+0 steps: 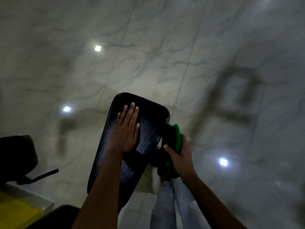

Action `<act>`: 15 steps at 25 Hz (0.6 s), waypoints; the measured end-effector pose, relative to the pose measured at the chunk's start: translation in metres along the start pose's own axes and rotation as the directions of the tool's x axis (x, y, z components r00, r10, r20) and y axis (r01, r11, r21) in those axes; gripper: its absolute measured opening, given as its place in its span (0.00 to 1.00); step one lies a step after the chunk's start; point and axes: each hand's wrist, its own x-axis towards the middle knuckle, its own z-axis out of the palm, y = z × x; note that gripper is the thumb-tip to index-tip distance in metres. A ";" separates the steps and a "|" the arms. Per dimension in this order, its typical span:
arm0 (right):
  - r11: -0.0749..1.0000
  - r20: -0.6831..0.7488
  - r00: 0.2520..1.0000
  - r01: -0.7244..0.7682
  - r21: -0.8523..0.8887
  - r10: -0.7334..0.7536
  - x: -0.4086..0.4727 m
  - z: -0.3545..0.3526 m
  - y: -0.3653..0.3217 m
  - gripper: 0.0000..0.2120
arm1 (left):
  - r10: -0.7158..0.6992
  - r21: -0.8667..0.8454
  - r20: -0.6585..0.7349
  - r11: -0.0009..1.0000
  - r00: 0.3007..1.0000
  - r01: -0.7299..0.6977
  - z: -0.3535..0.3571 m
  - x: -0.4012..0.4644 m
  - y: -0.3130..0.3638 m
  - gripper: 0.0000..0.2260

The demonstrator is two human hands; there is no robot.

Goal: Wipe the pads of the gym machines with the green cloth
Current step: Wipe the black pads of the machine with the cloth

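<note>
Here, in the head view, a long black padded gym-machine pad with rounded corners [148, 116] runs from the lower centre of the frame up toward the middle, its long axis tilted slightly to the right as it rises. The left hand [126, 129] lies flat on the pad's upper half, fingers straight and nearly together, the thumb a little apart on the right side, pressing or steadying the surface and holding nothing. The crumpled green cloth [177, 138] sits just off the pad's right edge, right of centre in the frame, bunched in the right hand [179, 158], whose thumb and fingers curl round it; how the far fingers lie under the cloth cannot be told. The cloth's top touches or nearly touches the pad's right rim; blur leaves it unclear which. So the surface to be wiped lies to the left of the cloth-holding hand, and the right hand is the nearer one to the unwiped right edge, so a sweep leftward or along the long axis seems the likely next stroke. Pale marble-patterned floor tiles [148, 47] fill the upper frame, and light trousers [166, 204] show at the bottom.
</note>
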 end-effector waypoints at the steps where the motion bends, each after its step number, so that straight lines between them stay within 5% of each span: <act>1: 0.999 -0.010 0.999 0.032 -0.031 -0.032 0.014 -0.012 -0.011 0.17 | -0.021 -0.024 -0.006 0.999 1.000 0.021 0.001 0.000 0.003 0.24; 3: 0.987 0.025 0.995 0.100 -0.124 -0.098 0.046 -0.033 -0.046 0.17 | -0.104 -0.109 -0.023 0.989 0.994 0.101 0.005 -0.003 0.011 0.24; 8: 0.819 0.488 0.864 0.367 -0.442 -0.124 0.101 -0.021 -0.142 0.25 | -0.477 -0.255 -0.054 0.856 0.877 0.450 0.003 -0.013 0.032 0.25; 11: 0.615 0.711 0.698 0.597 -0.515 -0.082 0.127 0.024 -0.172 0.29 | -0.574 -0.321 -0.095 0.791 0.813 0.521 0.006 -0.013 0.037 0.25; 15: 0.468 0.915 0.400 0.802 -0.372 0.041 0.171 0.104 -0.196 0.28 | -0.806 -0.400 -0.132 0.576 0.577 0.713 0.004 -0.001 0.039 0.25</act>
